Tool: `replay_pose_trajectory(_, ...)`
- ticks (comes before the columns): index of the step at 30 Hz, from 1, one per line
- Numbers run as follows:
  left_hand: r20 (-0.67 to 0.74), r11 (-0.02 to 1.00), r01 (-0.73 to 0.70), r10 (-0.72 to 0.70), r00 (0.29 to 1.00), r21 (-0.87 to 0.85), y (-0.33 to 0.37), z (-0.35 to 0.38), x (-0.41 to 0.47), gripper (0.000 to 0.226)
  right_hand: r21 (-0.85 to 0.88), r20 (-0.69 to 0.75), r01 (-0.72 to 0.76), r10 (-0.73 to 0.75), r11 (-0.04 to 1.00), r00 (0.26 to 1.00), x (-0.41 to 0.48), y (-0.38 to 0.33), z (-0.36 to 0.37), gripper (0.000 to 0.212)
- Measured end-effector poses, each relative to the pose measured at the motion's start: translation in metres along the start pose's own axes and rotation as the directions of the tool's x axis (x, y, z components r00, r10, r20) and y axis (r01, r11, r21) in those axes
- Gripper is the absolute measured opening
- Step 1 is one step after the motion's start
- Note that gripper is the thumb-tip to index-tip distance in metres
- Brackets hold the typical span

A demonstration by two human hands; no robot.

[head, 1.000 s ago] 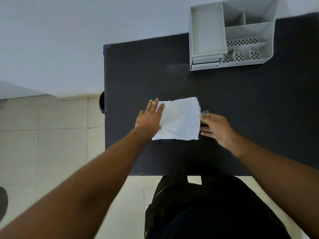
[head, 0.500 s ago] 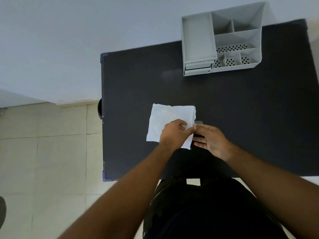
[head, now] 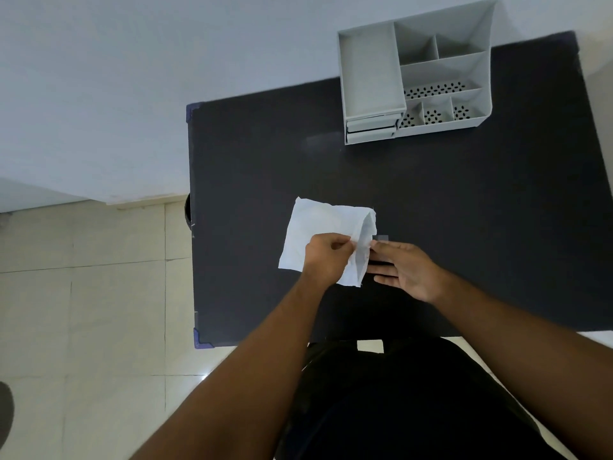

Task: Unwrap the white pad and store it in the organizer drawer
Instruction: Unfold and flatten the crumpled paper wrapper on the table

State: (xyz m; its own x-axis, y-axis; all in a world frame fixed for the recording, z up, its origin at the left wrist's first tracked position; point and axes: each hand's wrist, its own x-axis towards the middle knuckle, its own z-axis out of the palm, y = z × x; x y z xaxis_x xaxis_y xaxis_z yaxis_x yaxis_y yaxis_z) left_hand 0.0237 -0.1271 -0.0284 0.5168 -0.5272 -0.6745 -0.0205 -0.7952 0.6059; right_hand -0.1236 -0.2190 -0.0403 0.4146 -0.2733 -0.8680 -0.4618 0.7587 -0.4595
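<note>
Black table [head: 431,210] with blue corner guards [head: 189,109] stood against a plain pale wall [head: 132,78]; beige tiled floor [head: 83,310] lay left of it under soft, even light.

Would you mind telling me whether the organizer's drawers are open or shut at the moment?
Shut. Both drawers sit stacked and nearly flush with the front of the grey organizer, and no drawer interior shows.

1. Thin white crinkled paper pad [head: 318,232] lies on the black tabletop — right edge folded up, lifted off the surface.
2. Grey plastic compartmented organizer [head: 414,74] stands at the far edge — its stacked front drawers [head: 371,127] closed.
</note>
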Motion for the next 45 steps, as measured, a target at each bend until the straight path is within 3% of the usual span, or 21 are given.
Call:
replay_pose_trajectory(5,-0.130,0.957,0.108,-0.147,0.981,-0.271,-0.008,-0.017,-0.002,0.009,-0.050,-0.212,-0.011,0.000,0.999,0.977,0.004,0.002,-0.006,0.015)
replay_pose_trajectory(9,-0.072,0.953,0.083,-0.109,0.991,-0.291,-0.011,-0.027,-0.006,0.011,-0.045,-0.175,-0.011,0.003,0.999,0.985,0.004,0.001,-0.008,0.019)
replay_pose_trajectory(12,-0.021,0.968,0.049,-0.055,0.998,-0.246,-0.010,-0.028,-0.007,0.021,-0.037,-0.040,0.010,-0.012,0.999,0.999,0.000,-0.002,-0.010,0.021)
replay_pose_trajectory(16,-0.116,0.994,-0.019,0.006,0.993,-0.109,-0.010,-0.032,0.003,0.016,-0.019,0.069,0.026,-0.025,0.999,0.997,-0.004,-0.002,-0.014,0.024)
replay_pose_trajectory(18,-0.168,0.999,-0.046,0.049,0.985,0.022,-0.007,-0.037,0.011,0.013,0.017,0.070,0.013,-0.014,1.000,0.997,-0.006,-0.002,-0.017,0.017)
replay_pose_trajectory(20,-0.182,0.980,-0.067,0.101,0.978,0.185,-0.006,-0.041,0.025,0.026,0.078,0.048,-0.016,0.012,0.997,0.999,-0.007,-0.002,-0.020,0.019)
replay_pose_trajectory(23,-0.094,0.945,-0.041,0.075,0.993,0.325,-0.003,-0.046,0.039,0.046,0.174,0.046,-0.062,0.055,0.983,0.997,-0.007,-0.001,-0.025,0.033)
replay_pose_trajectory(27,-0.057,0.860,-0.024,0.062,0.996,0.509,-0.004,-0.041,0.044,0.058,0.235,0.049,-0.067,0.056,0.970,0.997,-0.009,0.000,-0.027,0.032)
replay_pose_trajectory(36,-0.128,0.872,0.025,0.044,0.991,0.489,-0.010,-0.027,0.045,0.055,0.327,0.003,-0.065,0.068,0.943,0.998,-0.014,0.005,-0.045,0.041)
replay_pose_trajectory(40,-0.091,0.926,0.024,0.011,0.996,0.376,-0.007,-0.028,0.050,0.059,0.221,-0.139,-0.004,0.036,0.975,0.990,-0.006,-0.003,-0.044,0.041)
replay_pose_trajectory(43,-0.068,0.964,0.067,-0.051,0.996,0.258,-0.001,-0.030,0.057,0.061,-0.090,-0.314,0.124,-0.147,0.988,0.938,0.003,-0.018,-0.036,0.033)
replay_pose_trajectory(45,-0.067,0.976,0.082,-0.069,0.995,0.204,0.002,-0.031,0.063,0.052,-0.315,-0.326,0.203,-0.307,0.927,0.894,0.009,-0.030,-0.033,0.037)
